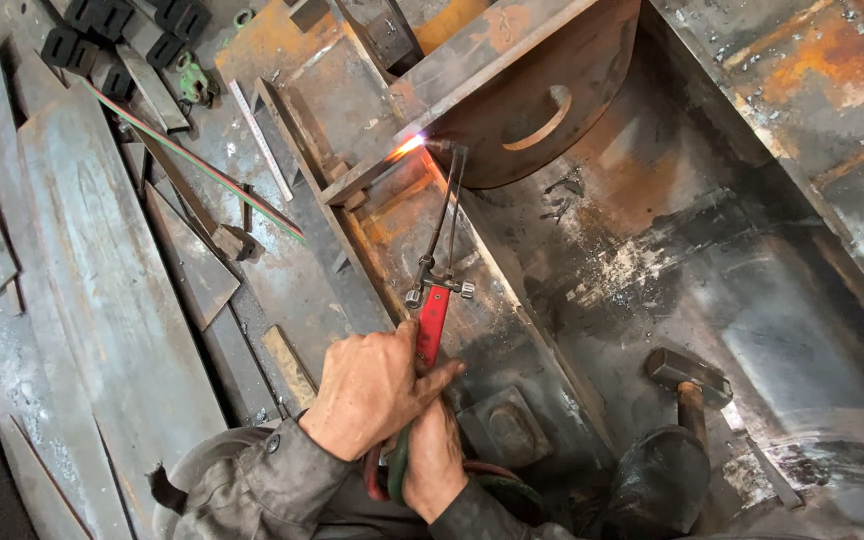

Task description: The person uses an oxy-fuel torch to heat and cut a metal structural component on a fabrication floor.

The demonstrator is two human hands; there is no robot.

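Red-handled cutting torch (433,322), thin metal tubes, flame at tip on rusty steel plate edge (372,170). Left hand (367,390) fingers wrapped round handle; right hand (432,460) below, closed on red/green hoses (392,478). Hammer (689,378) lies apart to the right, w/ open scaly floor around it

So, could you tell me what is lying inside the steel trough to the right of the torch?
A hammer lies on the trough floor, head up and handle towards the person, among white ash and rust. The handle's lower end is hidden behind a dark rounded shape. The torch flame plays on the wall's upper edge.
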